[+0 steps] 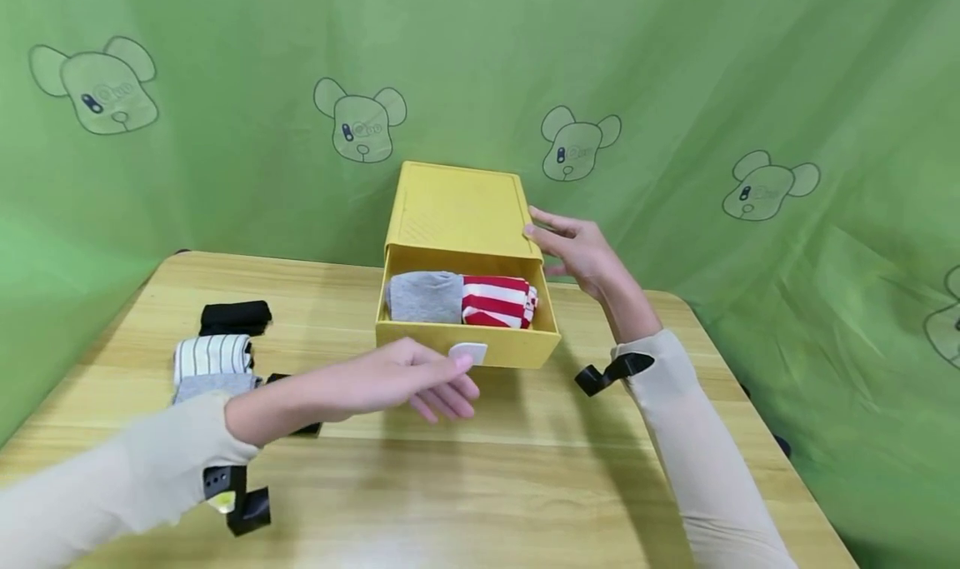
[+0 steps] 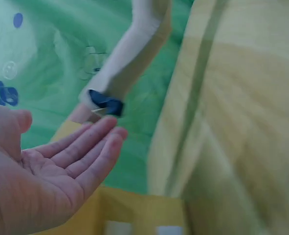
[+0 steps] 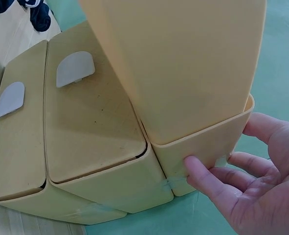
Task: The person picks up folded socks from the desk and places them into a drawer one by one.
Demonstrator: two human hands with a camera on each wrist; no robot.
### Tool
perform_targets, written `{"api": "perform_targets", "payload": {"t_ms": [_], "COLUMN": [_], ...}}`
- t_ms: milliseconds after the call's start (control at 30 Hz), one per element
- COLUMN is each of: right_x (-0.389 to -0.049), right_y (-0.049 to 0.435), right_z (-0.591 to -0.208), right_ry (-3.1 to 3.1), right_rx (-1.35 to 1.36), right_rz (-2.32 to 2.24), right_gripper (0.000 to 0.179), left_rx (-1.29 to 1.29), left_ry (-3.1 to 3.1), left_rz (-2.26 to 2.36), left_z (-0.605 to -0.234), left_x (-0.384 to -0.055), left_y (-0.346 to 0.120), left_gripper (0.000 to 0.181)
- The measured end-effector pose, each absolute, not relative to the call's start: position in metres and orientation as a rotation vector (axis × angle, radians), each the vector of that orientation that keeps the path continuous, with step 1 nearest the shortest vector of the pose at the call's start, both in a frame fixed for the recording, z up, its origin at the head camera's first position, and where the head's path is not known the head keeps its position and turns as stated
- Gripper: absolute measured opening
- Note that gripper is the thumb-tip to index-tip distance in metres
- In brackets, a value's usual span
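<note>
A yellow drawer cabinet [image 1: 459, 207] stands at the back of the table, its top drawer [image 1: 525, 352] pulled out. Inside the drawer lie a folded grey sock bundle [image 1: 426, 296] and a red-and-white striped one [image 1: 495, 301], side by side. My left hand [image 1: 408, 377] is in front of the drawer, its thumb overlapping the white handle [image 1: 471, 352] in the head view. Its fingers are extended and the palm holds nothing in the left wrist view [image 2: 61, 171]. My right hand [image 1: 581, 252] rests against the cabinet's right side, fingertips on the casing [image 3: 203, 142] near its edge.
Two closed drawers [image 3: 95, 112] with white tabs sit below the pulled-out one. On the table's left lie a black folded bundle [image 1: 236, 316], a white striped one [image 1: 213, 356] and a grey one [image 1: 217, 386]. A green curtain [image 1: 465, 69] hangs behind the table.
</note>
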State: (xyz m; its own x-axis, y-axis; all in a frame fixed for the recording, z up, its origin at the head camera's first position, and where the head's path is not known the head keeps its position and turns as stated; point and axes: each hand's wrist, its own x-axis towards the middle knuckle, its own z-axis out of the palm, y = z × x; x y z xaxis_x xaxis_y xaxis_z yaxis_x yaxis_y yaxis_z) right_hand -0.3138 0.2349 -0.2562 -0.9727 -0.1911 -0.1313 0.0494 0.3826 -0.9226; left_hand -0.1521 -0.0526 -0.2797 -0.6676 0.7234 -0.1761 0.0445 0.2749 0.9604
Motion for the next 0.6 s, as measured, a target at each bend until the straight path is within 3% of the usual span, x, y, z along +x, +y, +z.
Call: {"api": "perform_targets", "payload": {"t_ms": [233, 600], "right_x": [-0.314, -0.314], "right_y": [0.235, 0.234], "right_z": [-0.255, -0.255], "right_ry": [2.416, 2.426], "right_rx": [-0.124, -0.117], "right_rz": [-1.644, -1.636], "right_gripper": [0.065, 0.065], "left_rx": [0.49, 0.39], "left_ry": [1.785, 1.755], "left_rz": [1.594, 1.737], "left_z": [-0.303, -0.312], "left_x": [-0.156, -0.156], "left_y": [-0.046, -0.038], "left_gripper": [0.064, 0.058]}}
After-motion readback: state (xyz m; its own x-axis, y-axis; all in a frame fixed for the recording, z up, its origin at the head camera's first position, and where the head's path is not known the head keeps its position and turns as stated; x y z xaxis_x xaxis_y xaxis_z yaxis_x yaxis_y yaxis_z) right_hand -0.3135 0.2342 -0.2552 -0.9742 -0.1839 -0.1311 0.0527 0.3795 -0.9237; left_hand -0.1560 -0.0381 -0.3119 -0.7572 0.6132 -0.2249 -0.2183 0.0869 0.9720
